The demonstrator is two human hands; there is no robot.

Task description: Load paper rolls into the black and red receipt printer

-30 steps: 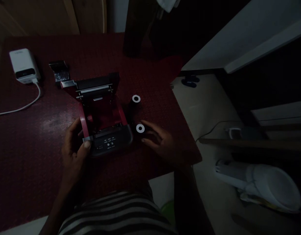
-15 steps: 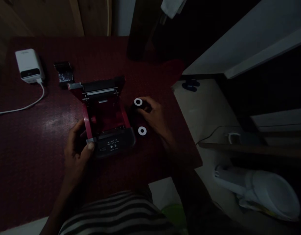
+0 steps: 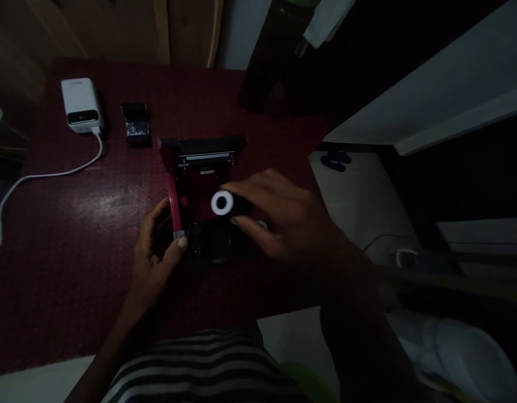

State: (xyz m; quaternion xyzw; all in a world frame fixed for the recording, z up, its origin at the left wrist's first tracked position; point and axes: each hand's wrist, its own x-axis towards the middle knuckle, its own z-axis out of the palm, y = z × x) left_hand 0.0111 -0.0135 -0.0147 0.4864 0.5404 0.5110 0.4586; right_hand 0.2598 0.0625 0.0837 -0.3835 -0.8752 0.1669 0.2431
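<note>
A small red and black printer [image 3: 175,202] sits on the table with its lid [image 3: 210,146] raised, so the red inside shows. My left hand [image 3: 155,266] is closed on its near left corner, thumb on top and fingers along the side. Between the thumb and fingers of my right hand [image 3: 283,215] is a small black roll [image 3: 230,204] with a white ring-shaped end. That roll is above the printer's open bay, its white end facing left toward me. A second roll [image 3: 262,224] is mostly hidden behind my right hand, only a bit of white showing.
Behind on the left, a white power bank [image 3: 79,98] has a white cable [image 3: 65,174] plugged in. Beside it lies a dark piece with a shiny face [image 3: 137,127]. A tall dark bottle [image 3: 269,61] stands at the back of the red table [image 3: 73,240]. Slippers [image 3: 336,159] lie on the floor.
My right hand has lifted its roll from beside the printer and carried it left, over the open bay. My left hand keeps its hold on the corner. The view has shifted slightly.
</note>
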